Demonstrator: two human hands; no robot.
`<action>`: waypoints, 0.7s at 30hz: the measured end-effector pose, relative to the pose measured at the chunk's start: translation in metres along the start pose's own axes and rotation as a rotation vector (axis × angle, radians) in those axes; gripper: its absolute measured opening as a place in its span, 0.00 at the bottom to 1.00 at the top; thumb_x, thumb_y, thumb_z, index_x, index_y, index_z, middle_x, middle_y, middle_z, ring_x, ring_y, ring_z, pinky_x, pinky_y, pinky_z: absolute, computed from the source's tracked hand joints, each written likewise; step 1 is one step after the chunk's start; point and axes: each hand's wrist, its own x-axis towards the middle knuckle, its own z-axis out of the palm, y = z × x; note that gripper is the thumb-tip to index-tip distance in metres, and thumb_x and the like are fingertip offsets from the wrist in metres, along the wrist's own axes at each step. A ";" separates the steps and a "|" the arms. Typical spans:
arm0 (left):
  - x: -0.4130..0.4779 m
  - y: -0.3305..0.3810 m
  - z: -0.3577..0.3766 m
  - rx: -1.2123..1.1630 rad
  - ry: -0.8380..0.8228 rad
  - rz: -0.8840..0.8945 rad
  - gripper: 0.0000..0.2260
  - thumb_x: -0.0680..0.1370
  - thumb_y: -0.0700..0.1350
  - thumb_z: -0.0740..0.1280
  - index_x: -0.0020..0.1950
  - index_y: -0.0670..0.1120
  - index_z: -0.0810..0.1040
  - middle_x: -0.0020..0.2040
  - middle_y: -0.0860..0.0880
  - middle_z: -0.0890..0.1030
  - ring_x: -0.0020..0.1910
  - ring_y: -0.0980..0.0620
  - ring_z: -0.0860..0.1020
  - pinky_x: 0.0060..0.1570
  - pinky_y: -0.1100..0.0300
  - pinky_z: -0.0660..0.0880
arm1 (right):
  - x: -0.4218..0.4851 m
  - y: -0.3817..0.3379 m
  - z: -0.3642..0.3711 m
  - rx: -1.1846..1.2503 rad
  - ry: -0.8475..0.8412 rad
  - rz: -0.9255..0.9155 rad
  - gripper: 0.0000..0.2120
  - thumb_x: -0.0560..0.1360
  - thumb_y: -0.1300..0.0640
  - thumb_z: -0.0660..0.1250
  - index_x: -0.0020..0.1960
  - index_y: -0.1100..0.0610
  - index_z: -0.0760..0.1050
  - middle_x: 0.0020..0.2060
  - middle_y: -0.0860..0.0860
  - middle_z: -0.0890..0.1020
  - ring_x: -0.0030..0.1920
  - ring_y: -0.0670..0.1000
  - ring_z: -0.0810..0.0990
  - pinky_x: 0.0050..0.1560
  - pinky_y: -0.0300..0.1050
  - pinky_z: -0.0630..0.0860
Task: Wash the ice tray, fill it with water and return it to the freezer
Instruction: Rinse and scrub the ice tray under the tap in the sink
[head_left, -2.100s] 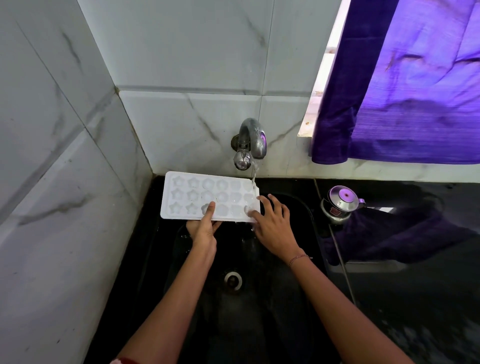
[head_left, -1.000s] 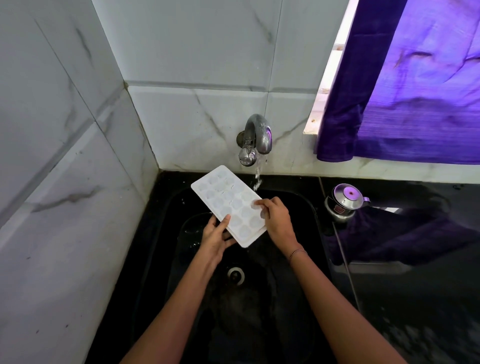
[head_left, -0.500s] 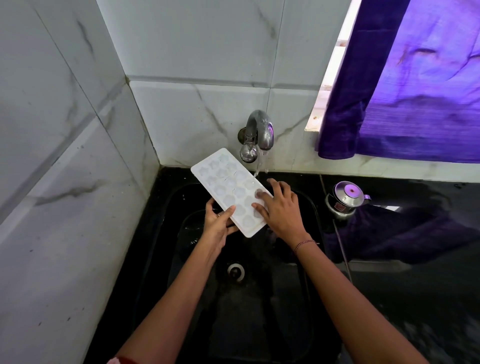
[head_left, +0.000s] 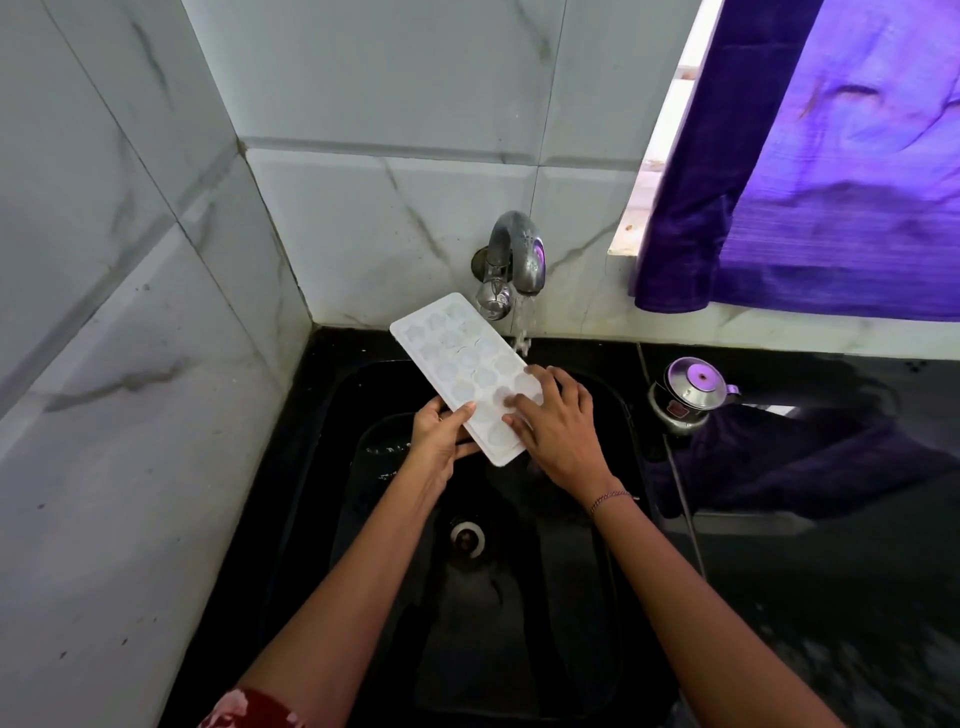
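Gripping the ice tray (head_left: 464, 370) by its near-left edge with the left hand (head_left: 437, 435), thumb on top; resting straight fingers of the right hand (head_left: 557, 427) on its cells; holding it slanted above the black sink (head_left: 571, 597), just beside the running tap (head_left: 514, 260)

Glossy black counter (head_left: 857, 597) with a sunken sink (head_left: 519, 623) bears a small steel pot (head_left: 693, 395)

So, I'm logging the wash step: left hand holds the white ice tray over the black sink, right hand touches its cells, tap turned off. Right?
No: the tap is running; the head view shows water falling beside the ice tray. The rest holds: left hand holding it over the black sink, right hand on its cells.
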 end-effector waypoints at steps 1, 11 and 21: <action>0.001 -0.001 0.001 0.000 0.000 -0.002 0.15 0.77 0.37 0.65 0.64 0.42 0.71 0.54 0.43 0.80 0.50 0.44 0.80 0.36 0.52 0.81 | 0.000 0.001 0.001 -0.002 -0.005 0.025 0.21 0.77 0.41 0.50 0.57 0.49 0.77 0.67 0.56 0.71 0.68 0.59 0.64 0.64 0.60 0.65; 0.005 0.000 0.004 0.018 -0.031 -0.009 0.15 0.77 0.37 0.65 0.63 0.45 0.70 0.51 0.44 0.80 0.46 0.45 0.81 0.37 0.50 0.80 | 0.008 0.006 -0.004 0.001 -0.041 -0.011 0.25 0.77 0.37 0.46 0.58 0.46 0.77 0.70 0.54 0.68 0.71 0.60 0.61 0.68 0.61 0.59; 0.013 -0.001 0.012 0.034 -0.038 -0.037 0.17 0.77 0.37 0.65 0.65 0.45 0.69 0.50 0.44 0.80 0.47 0.44 0.81 0.41 0.47 0.80 | 0.005 0.009 0.001 0.013 -0.086 -0.007 0.28 0.76 0.35 0.44 0.60 0.47 0.76 0.71 0.54 0.66 0.72 0.60 0.59 0.69 0.60 0.57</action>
